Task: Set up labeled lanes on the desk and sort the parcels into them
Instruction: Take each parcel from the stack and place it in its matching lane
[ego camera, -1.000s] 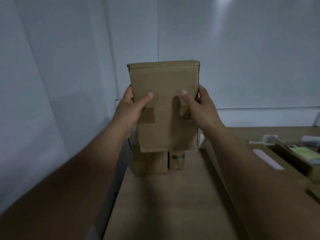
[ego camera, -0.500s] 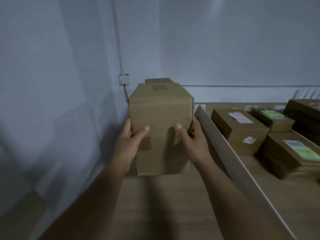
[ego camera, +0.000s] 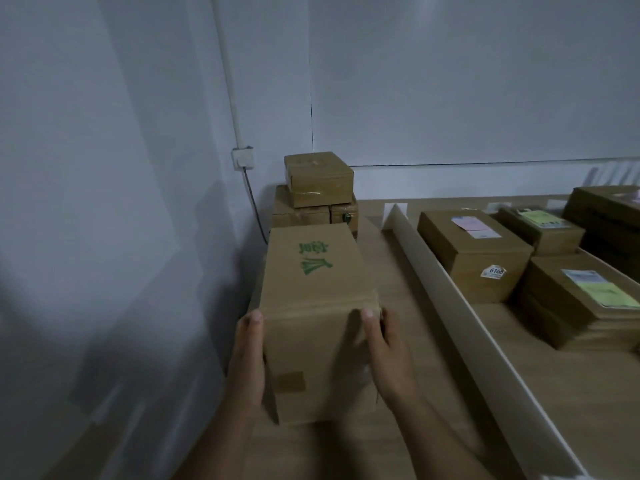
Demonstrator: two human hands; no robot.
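Observation:
A long brown cardboard parcel [ego camera: 313,299] with a green print on its top lies lengthwise in the leftmost lane of the wooden desk [ego camera: 571,393], low over or on the surface. My left hand [ego camera: 246,355] grips its near left side, thumb up along the edge. My right hand [ego camera: 388,348] grips its near right side, thumb laid over the top. A white strip divider [ego camera: 450,289] runs along the lane's right side. Behind the parcel, in the corner, a small box [ego camera: 318,178] sits on a stack of other boxes [ego camera: 304,213].
Right of the divider stand several parcels with coloured labels: one pink-labelled box [ego camera: 474,254], a green-labelled box [ego camera: 542,230] behind it, a flat stack [ego camera: 581,303] nearer, a dark pile [ego camera: 609,216] at far right. White walls close the left and back; a socket [ego camera: 243,157] with cable is near the corner.
The parcel has come down from upright at chest height to lying flat and low in the left lane, its top now facing up. My view has tipped downward with it.

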